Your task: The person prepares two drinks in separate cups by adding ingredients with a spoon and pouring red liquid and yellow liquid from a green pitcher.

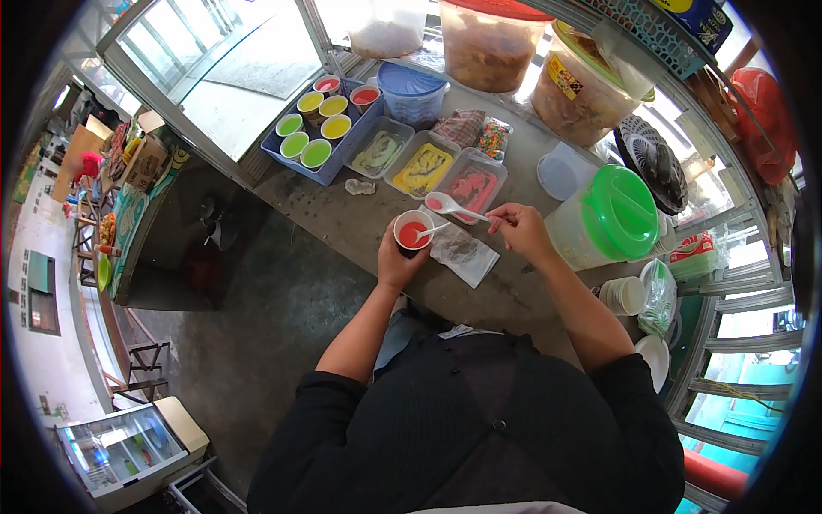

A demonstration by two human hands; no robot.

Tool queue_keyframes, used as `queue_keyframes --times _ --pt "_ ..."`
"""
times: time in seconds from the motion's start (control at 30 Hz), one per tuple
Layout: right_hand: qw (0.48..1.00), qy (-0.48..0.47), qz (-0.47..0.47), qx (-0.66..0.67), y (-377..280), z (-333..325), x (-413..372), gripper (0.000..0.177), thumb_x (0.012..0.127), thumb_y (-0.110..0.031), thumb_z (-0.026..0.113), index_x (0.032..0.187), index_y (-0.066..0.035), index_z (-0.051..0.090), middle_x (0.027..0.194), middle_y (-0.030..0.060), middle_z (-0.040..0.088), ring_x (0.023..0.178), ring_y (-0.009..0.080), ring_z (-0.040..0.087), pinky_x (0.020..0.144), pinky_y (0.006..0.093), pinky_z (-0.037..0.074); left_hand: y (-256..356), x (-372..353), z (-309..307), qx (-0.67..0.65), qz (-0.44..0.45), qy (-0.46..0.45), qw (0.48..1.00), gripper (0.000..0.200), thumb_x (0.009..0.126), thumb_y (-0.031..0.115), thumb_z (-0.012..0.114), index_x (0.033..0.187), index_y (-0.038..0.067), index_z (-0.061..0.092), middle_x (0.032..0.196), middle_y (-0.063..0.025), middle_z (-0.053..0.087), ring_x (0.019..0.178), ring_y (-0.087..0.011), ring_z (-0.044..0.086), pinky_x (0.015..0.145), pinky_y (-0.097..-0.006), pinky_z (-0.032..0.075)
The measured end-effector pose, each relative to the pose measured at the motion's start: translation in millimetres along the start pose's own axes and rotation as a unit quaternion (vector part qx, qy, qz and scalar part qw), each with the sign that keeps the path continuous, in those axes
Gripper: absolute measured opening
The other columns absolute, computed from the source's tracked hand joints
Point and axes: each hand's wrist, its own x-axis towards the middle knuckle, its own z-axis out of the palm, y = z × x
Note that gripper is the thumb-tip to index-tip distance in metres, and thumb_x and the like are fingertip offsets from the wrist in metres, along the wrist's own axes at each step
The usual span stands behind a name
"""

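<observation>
My left hand [402,263] is wrapped around a paper cup [413,248] that holds red filling, with a small white spoon [432,230] standing in it. In my right hand [517,230] is the handle end of a white serving spoon [458,208], whose bowl carries something red and hangs just above and right of the cup. Beyond the spoon sits a clear tub of red mixture [473,184], and to its left are a tub of yellow mixture [422,165] and a tub of pale green mixture [378,148]. A white cloth or paper [463,255] lies beside the cup.
A blue basket [325,176] holds several filled cups in green, yellow and red. To the right stand a green-lidded container [612,214] and stacked paper cups [623,295]. Large tubs [492,47] line the back. The counter's front edge runs close to my body.
</observation>
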Motion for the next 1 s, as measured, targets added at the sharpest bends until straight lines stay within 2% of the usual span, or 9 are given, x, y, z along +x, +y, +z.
queue_keyframes --times 0.1,0.3,0.7,0.9,1.0 --pt "0.997 -0.049 0.02 -0.062 -33 3 -9 0.015 0.094 -0.011 0.069 0.101 0.001 0.075 0.077 0.0057 0.075 0.056 0.0086 0.062 0.053 0.0267 0.048 0 0 1 -0.004 0.002 0.0 1.0 0.076 0.074 0.028 0.088 0.135 -0.001 0.052 0.122 -0.0176 0.068 0.114 -0.0297 0.068 0.098 -0.039 0.052" --pt "0.989 -0.055 -0.048 -0.126 -42 11 -2 0.015 0.09 -0.012 0.071 0.097 0.0 0.076 0.074 0.009 0.075 0.067 0.0147 0.071 0.066 0.0302 0.053 2 0 -1 0.006 0.006 0.003 1.0 0.076 0.074 0.028 0.088 0.136 0.001 0.052 0.124 -0.017 0.067 0.116 -0.029 0.067 0.1 -0.0388 0.051" --pt "0.97 -0.082 -0.074 -0.216 -74 12 17 0.013 0.085 -0.012 0.071 0.091 -0.002 0.075 0.074 0.0126 0.073 0.069 0.0251 0.071 0.07 0.0371 0.055 6 1 -2 0.0 -0.001 -0.006 1.0 0.076 0.073 0.027 0.089 0.136 0.002 0.053 0.126 -0.0172 0.066 0.117 -0.0308 0.066 0.1 -0.0393 0.052" --pt "0.961 -0.091 -0.097 -0.242 -76 5 24 0.012 0.084 -0.013 0.072 0.092 -0.006 0.076 0.08 0.0122 0.073 0.076 0.0254 0.071 0.074 0.0378 0.055 3 1 -1 -0.012 0.001 -0.006 1.0 0.077 0.073 0.026 0.089 0.136 0.002 0.052 0.126 -0.0172 0.066 0.117 -0.0309 0.066 0.099 -0.0394 0.052" --pt "0.963 -0.091 -0.077 -0.242 -81 2 25 0.012 0.084 -0.013 0.072 0.092 -0.006 0.076 0.081 0.0124 0.074 0.077 0.0256 0.071 0.075 0.0377 0.055 2 1 -2 -0.009 0.002 -0.009 1.0 0.076 0.074 0.026 0.089 0.136 0.002 0.052 0.125 -0.0171 0.066 0.117 -0.0306 0.066 0.099 -0.0392 0.052"
